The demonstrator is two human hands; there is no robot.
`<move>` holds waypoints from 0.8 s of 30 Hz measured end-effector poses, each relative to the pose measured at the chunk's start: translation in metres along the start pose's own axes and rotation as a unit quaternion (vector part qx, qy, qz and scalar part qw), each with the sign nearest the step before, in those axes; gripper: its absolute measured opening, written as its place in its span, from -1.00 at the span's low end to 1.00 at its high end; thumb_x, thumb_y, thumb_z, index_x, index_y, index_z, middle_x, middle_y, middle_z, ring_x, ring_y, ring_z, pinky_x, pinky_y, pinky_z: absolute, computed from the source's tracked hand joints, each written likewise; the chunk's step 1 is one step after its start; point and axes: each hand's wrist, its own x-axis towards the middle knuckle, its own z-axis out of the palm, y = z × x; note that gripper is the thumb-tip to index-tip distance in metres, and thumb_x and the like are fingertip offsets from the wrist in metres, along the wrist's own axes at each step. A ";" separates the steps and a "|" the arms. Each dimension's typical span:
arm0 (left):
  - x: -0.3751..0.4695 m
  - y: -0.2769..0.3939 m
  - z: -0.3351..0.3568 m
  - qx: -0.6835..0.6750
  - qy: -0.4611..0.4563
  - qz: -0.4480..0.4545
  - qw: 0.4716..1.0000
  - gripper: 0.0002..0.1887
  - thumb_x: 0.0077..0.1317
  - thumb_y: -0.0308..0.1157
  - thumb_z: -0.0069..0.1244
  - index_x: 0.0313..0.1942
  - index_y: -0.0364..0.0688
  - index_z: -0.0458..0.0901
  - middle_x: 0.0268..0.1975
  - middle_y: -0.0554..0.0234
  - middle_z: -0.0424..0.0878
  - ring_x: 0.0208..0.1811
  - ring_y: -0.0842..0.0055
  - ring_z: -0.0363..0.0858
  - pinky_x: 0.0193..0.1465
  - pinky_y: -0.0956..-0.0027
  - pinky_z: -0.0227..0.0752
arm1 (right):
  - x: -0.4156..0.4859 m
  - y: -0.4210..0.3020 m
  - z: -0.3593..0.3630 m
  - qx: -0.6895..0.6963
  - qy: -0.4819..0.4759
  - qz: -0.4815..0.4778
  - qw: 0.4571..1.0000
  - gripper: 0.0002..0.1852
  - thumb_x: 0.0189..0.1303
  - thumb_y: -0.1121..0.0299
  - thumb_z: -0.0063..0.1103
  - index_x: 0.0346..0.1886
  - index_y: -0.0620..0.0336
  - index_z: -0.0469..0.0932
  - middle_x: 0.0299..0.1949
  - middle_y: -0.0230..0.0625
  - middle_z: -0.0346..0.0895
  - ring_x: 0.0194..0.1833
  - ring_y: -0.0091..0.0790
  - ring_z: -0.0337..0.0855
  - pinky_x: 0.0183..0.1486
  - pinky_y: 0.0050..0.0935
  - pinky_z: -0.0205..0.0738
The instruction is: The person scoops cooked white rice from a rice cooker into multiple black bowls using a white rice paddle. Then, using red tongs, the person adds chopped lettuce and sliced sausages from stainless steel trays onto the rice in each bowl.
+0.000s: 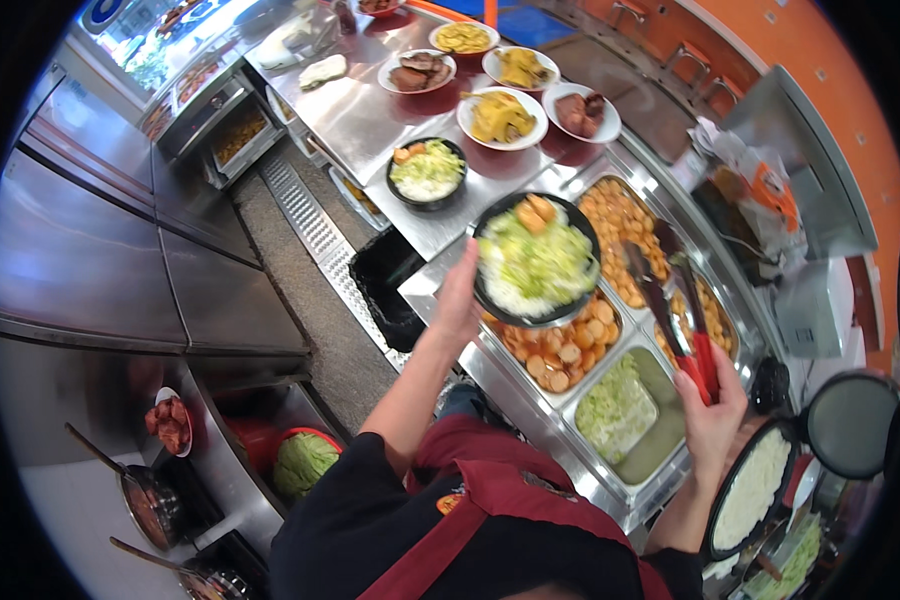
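Note:
My left hand point(461, 296) grips the left rim of a black bowl point(495, 217) holding white rice, shredded lettuce and a few orange-brown chunks. The bowl is held above the corner of a steel pan of round slices in reddish sauce point(566, 352). In my right hand point(712, 420) are tongs point(696, 371) with red handles and dark ends, the two arms apart. Nothing shows between their ends, which hover over pans of diced pieces in orange-brown sauce point(611, 232). Nearer to me, shredded green lettuce point(607, 412) partly fills another steel pan.
A second filled black bowl point(456, 180) stands on the steel counter point(360, 112), before several white bowls of meat. Cooked rice point(754, 487) fills a round black pot at lower right. A black bin point(367, 300) is below the counter edge. Pots point(150, 510) stand lower left.

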 end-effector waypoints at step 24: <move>0.308 0.210 -0.245 0.202 0.407 0.183 0.872 -0.35 0.41 0.18 0.00 0.05 -0.33 0.62 -0.10 0.14 0.67 -0.20 0.34 0.68 -0.32 0.29 0.71 | -0.076 0.059 0.035 -0.014 0.064 0.342 0.937 -0.60 0.23 0.44 0.37 0.09 0.43 0.59 -0.25 -0.40 0.61 -0.26 -0.60 0.50 -0.12 -0.55 0.44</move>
